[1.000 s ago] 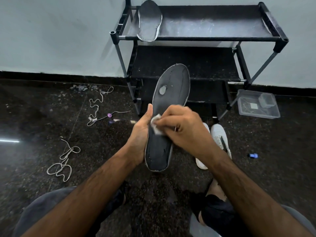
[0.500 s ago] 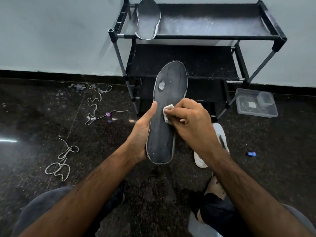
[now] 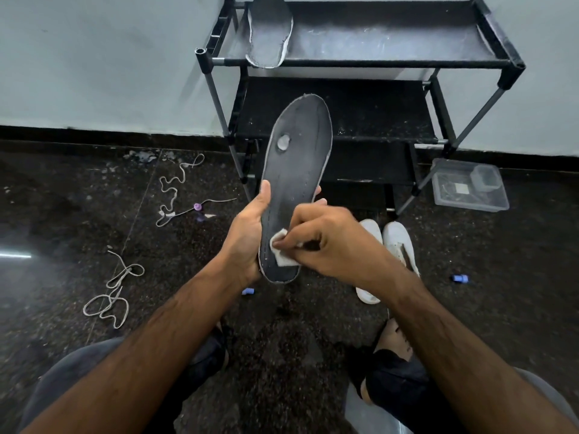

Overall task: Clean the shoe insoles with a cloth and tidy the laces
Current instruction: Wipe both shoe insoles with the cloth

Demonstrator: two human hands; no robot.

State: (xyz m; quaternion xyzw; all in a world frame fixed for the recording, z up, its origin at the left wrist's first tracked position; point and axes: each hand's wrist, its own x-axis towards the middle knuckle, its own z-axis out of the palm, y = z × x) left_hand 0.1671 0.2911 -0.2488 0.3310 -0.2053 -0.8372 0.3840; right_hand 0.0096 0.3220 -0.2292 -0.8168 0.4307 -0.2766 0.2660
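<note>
The left hand point(image 3: 247, 236) holds a dark insole point(image 3: 294, 170) upright in mid-air above the floor point(image 3: 78, 214), thumb along its left edge and fingers wrapped behind the right edge. The right hand point(image 3: 329, 242) pinches a small white cloth point(image 3: 280, 252) flat against the near end of the insole, fingers pressed together on it. A pale worn patch point(image 3: 283, 142) shows toward the far end. 1 more insole point(image 3: 269, 36) lies on the rack point(image 3: 376, 62); 2 laces point(image 3: 109, 296) point(image 3: 175, 189) lie loose on the floor to the left, 2 white shoes point(image 3: 398, 245) to the right. Risks: hard rubbing could bend the unsupported far end or fray the worn patch, and the small cloth could slip from the pinch.
</note>
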